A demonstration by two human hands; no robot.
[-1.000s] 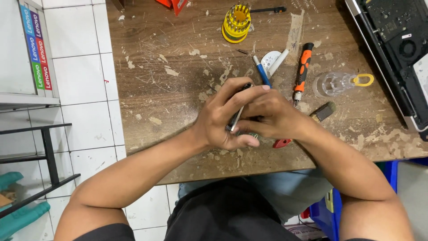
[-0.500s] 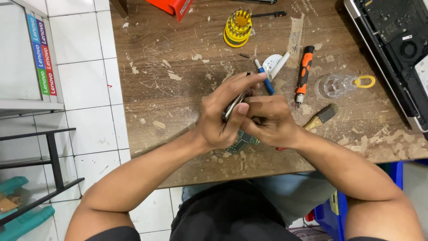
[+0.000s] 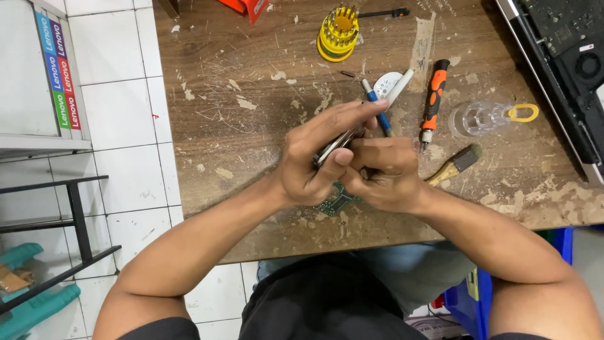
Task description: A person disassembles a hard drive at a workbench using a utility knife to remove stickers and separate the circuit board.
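Both hands meet at the desk's [image 3: 239, 69] middle: my left hand [image 3: 311, 167] has its fingers [image 3: 352, 112] closed around a thin metal tool [image 3: 336, 143], while my right hand [image 3: 384, 173] is clenched over a green board [image 3: 336, 203] peeking out at 6 o'clock beneath them. I judge I am mid-way through prying or probing that board; steady pressure seems needed, with the screwdriver [image 3: 433, 97] at 2 o'clock and brush [image 3: 454, 165] at 3 o'clock near.

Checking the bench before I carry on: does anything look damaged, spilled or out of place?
Yes. The worn wooden tabletop has veneer peeling in pale flakes and bare patches. The grey opened laptop overhangs the right edge. The small green circuit board lies under the hands; its state is hidden.
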